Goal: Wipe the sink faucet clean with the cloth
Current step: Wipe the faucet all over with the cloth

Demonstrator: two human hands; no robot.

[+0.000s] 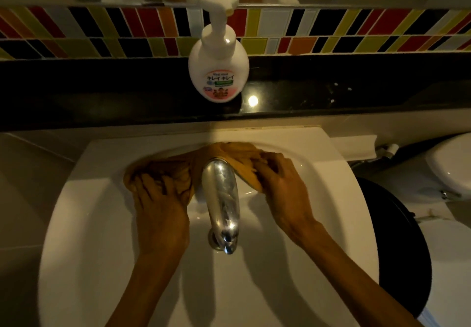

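A chrome faucet rises from the back of the white sink and arches toward me over the drain. An orange-brown cloth is looped behind the faucet's base, with one end running out to each side. My left hand grips the bunched left end of the cloth, left of the spout. My right hand holds the right end, right of the spout. The faucet's base is hidden by the cloth.
A white pump soap bottle stands on the black ledge behind the sink. Above it run coloured tiles and a mirror edge. A toilet with a black lid sits to the right.
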